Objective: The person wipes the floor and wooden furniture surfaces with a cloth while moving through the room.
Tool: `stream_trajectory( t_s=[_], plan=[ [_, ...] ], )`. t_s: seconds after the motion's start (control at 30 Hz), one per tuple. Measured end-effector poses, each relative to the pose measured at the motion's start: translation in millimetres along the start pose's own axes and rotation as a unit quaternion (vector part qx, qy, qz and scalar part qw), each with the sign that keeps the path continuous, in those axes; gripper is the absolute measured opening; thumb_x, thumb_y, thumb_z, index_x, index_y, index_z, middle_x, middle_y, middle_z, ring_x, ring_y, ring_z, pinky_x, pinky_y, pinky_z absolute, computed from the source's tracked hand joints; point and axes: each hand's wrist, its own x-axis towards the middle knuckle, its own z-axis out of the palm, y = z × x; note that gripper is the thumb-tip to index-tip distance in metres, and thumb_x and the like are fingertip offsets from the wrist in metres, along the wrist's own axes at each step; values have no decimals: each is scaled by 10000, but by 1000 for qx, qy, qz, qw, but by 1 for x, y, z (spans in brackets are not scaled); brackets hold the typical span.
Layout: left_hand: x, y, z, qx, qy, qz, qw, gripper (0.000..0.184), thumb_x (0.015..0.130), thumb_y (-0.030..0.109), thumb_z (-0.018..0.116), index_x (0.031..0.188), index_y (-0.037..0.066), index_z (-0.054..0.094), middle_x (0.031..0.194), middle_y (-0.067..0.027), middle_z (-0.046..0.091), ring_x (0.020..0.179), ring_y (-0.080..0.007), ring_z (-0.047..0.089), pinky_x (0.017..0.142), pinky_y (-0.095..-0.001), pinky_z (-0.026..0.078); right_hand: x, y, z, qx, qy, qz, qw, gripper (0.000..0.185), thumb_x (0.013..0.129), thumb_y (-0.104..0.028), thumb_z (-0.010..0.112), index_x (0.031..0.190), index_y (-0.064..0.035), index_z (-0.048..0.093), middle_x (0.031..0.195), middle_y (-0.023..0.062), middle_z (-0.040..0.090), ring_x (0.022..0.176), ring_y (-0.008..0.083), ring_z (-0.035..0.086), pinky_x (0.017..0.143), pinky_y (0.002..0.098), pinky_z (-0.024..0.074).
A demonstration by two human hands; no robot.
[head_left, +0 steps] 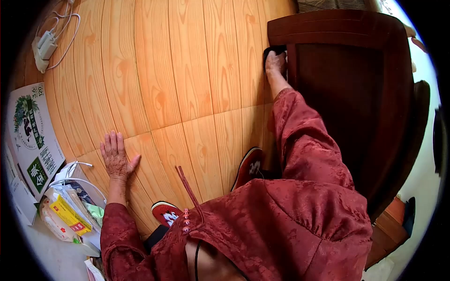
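Note:
My right hand (276, 64) reaches to the near-left edge of a dark brown wooden chair (347, 84). Its fingers are bent around a black cloth-like thing (268, 50), pressed against the chair's frame; part of it is hidden by the hand. My left hand (117, 157) holds nothing, fingers stretched out and thumb apart, palm down over the light wood-plank floor (187, 89). Whether that palm touches the boards I cannot tell. Both arms are in dark red patterned sleeves.
Left of my left hand stand a printed white carton (35, 136) and a pile with a yellow packet (70, 215). A white power strip (46, 47) with plugged cables lies at upper left. My red shoes (165, 213) are on the floor below me.

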Motion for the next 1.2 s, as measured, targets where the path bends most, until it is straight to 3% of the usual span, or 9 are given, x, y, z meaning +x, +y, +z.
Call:
stream_trajectory(
  t_s=[0.17, 0.23, 0.33, 0.43, 0.53, 0.7, 0.87, 1.07, 1.2],
  plan=[
    [1, 2, 2, -4, 13, -2, 1000, 964, 772, 588, 606, 1493, 71, 230, 1550, -149, 234, 1447, -319, 184, 1162, -514, 136, -65, 5, 2, -85, -28, -139, 986, 577, 788, -319, 572, 1290, -46, 489, 1325, 196, 491, 1226, 369, 464, 1050, 448, 362],
    [-2, 1, 4, -5, 5, -7, 1000, 982, 753, 577, 625, 1496, 76, 223, 1557, -133, 225, 1451, -310, 175, 1166, -511, 128, -94, 16, 19, -70, 54, -348, 934, 533, 752, -248, 608, 1252, -91, 509, 1307, 159, 495, 1202, 354, 471, 1026, 445, 391],
    [-3, 0, 4, -1, 5, -10, 1000, 986, 746, 570, 636, 1498, 83, 223, 1560, -118, 226, 1452, -304, 175, 1167, -507, 131, -95, 1, -9, -19, -173, -494, 852, 534, 699, -93, 652, 1218, -151, 540, 1268, 126, 525, 1177, 347, 490, 989, 423, 429],
    [-3, -2, 10, -6, 33, -5, 999, 988, 740, 564, 646, 1499, 91, 226, 1561, -107, 227, 1453, -297, 174, 1167, -500, 137, -68, -20, -54, -17, -259, -479, 839, 379, 720, -73, 618, 1096, -123, 607, 1182, 133, 592, 1087, 319, 562, 902, 434, 482],
    [-5, -3, 9, -16, 30, -9, 999, 981, 741, 564, 652, 1498, 96, 239, 1563, -96, 225, 1453, -288, 172, 1169, -489, 141, -65, -59, -149, -238, -154, -497, 820, 294, 748, -83, 612, 1040, -112, 638, 1179, 136, 596, 1065, 349, 550, 855, 451, 479],
    [0, -3, 11, -6, 45, -7, 999, 961, 769, 587, 613, 1506, 110, 224, 1564, -86, 224, 1455, -274, 171, 1171, -470, 137, -57, 30, -167, -562, -18, -566, 603, 328, 839, -144, 568, 1095, 60, 591, 1276, 274, 507, 1253, 379, 425, 917, 438, 432],
    [-7, -3, 15, -18, 52, -5, 998, 954, 777, 591, 605, 1510, 120, 216, 1571, -73, 201, 1458, -264, 161, 1176, -455, 120, -53, 26, -124, -474, 41, -552, 684, 306, 815, -145, 593, 1050, 47, 561, 1278, 323, 483, 1259, 413, 421, 876, 440, 505],
    [-7, -4, 15, -19, 44, -5, 999, 964, 777, 572, 618, 1515, 122, 191, 1575, -73, 191, 1459, -262, 157, 1173, -452, 118, -38, -4, -83, -214, 93, -620, 749, 402, 763, -63, 597, 1153, -155, 570, 1226, 203, 515, 1067, 400, 525, 782, 458, 538],
    [-5, -3, 14, -28, 56, -2, 998, 969, 772, 555, 631, 1515, 117, 189, 1574, -77, 196, 1460, -265, 155, 1170, -458, 115, -119, 106, -71, -221, -139, -553, 791, 657, 695, -37, 622, 1334, -114, 495, 1411, 238, 385, 1184, 424, 471, 960, 472, 455]
  ],
)
